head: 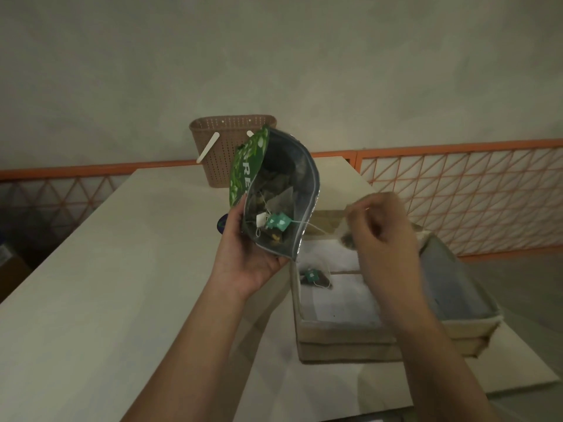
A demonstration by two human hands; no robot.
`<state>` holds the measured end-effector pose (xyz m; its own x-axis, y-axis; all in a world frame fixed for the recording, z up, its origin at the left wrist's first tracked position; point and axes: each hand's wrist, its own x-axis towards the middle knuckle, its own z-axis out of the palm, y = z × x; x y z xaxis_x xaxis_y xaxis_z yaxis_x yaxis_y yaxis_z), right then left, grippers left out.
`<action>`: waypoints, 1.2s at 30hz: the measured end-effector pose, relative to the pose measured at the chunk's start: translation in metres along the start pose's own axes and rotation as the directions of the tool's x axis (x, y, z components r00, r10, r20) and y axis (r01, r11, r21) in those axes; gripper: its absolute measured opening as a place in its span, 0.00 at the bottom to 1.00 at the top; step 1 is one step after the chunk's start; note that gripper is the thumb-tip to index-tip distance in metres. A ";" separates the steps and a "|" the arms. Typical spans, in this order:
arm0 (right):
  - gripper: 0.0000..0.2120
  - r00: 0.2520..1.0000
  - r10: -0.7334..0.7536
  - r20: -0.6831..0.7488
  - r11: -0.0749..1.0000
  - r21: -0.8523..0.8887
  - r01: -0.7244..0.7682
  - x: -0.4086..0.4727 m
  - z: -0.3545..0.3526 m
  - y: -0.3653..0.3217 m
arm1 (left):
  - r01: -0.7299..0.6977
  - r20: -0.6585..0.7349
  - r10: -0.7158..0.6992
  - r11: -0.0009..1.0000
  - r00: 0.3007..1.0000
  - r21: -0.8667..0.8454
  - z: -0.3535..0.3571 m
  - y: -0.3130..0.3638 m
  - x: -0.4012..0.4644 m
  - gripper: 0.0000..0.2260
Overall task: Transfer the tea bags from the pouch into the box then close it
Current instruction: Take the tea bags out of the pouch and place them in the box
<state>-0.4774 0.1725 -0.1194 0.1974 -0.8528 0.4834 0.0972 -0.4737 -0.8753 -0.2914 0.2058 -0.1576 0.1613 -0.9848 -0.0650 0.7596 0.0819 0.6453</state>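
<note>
One pale worktop (106, 269), one open box (344, 327) lower right holding one tea bag (315, 277), one green pouch (274, 190) centre frame, long axis upright, mouth facing camera, left hand (246, 254) gripping it, right hand (380, 226) pinching one blurred tea bag (347, 239) above the box, one basket (228, 147) behind.

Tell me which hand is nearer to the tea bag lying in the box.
Right. The right hand hangs just above the tea bag in the box, pinching another bag; the left hand holds the pouch beside the box.
</note>
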 end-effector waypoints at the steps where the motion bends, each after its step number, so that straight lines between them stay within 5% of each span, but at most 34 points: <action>1: 0.06 0.998 0.053 0.046 0.993 -0.111 -0.048 0.001 -0.002 0.008 | -0.007 0.004 0.007 1.000 1.000 -0.006 0.000 0.000 -0.001 0.27; 6: 0.08 0.984 0.116 0.136 0.916 -0.398 -0.053 0.003 0.000 0.022 | -0.008 -0.005 0.007 1.000 1.000 -0.029 -0.001 -0.002 -0.002 0.25; 13: 0.12 0.976 -0.138 0.167 0.904 -0.381 0.193 -0.004 0.027 0.014 | -0.020 -0.027 0.021 1.000 0.999 0.015 0.001 -0.002 -0.003 0.25; 19: 0.14 0.967 -0.055 0.250 0.754 -0.624 0.205 0.001 0.052 0.016 | -0.002 -0.037 0.003 1.000 0.999 0.021 0.000 0.000 -0.003 0.25; 26: 0.06 0.990 -0.022 0.139 0.934 -0.350 0.070 0.009 0.053 0.013 | 0.009 -0.047 -0.009 1.000 0.999 0.010 0.003 0.000 -0.005 0.28; 32: 0.05 0.946 -0.323 0.014 0.814 -0.506 0.285 0.007 0.046 0.018 | 0.006 -0.083 -0.004 1.000 0.997 0.023 0.002 0.000 -0.003 0.29; 36: 0.14 0.972 -0.206 0.112 0.853 -0.466 0.235 0.003 0.045 0.018 | -0.001 -0.063 0.003 0.999 0.998 0.037 0.006 0.001 -0.006 0.28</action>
<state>-0.4312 0.1715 -0.1343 0.2813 -0.7067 0.6492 -0.3251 -0.7067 -0.6285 -0.2949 0.2106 -0.1523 0.2028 -0.9729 -0.1109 0.7357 0.0767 0.6729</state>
